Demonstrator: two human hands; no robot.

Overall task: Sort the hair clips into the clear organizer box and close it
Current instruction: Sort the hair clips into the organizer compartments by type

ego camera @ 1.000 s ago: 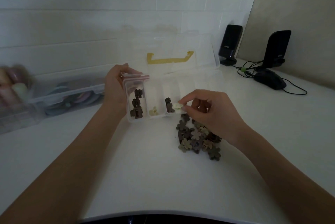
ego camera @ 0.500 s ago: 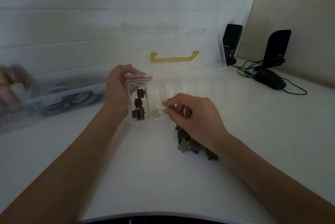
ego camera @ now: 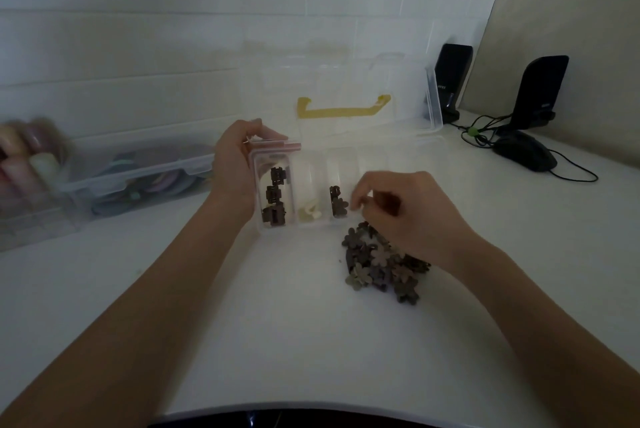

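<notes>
My left hand (ego camera: pixel 235 164) grips the left end of the clear organizer box (ego camera: pixel 277 227), which is tilted up toward me. Its lid (ego camera: pixel 408 88), with a yellow handle (ego camera: pixel 341 110), stands open behind. Dark brown hair clips (ego camera: pixel 275 195) fill the left compartment, cream clips (ego camera: pixel 309 212) lie in the second, and brown clips (ego camera: pixel 337 202) sit in the third. My right hand (ego camera: pixel 408 216) hovers with curled, blurred fingers by the box's front right, over the pile of flower clips (ego camera: pixel 381 261). Whether it holds a clip is unclear.
A second clear container (ego camera: pixel 138 171) with coloured items stands at the left, beside blurred pastel objects (ego camera: pixel 31 154). At the back right are two black speakers (ego camera: pixel 453 81) (ego camera: pixel 540 91) and a black mouse (ego camera: pixel 524 154) with cables. The white table's front edge (ego camera: pixel 311 407) is close to me.
My right hand carried a cream clip left to the second compartment, then drew back right above the pile. The cream clip now lies in that compartment. My left hand kept hold of the box.
</notes>
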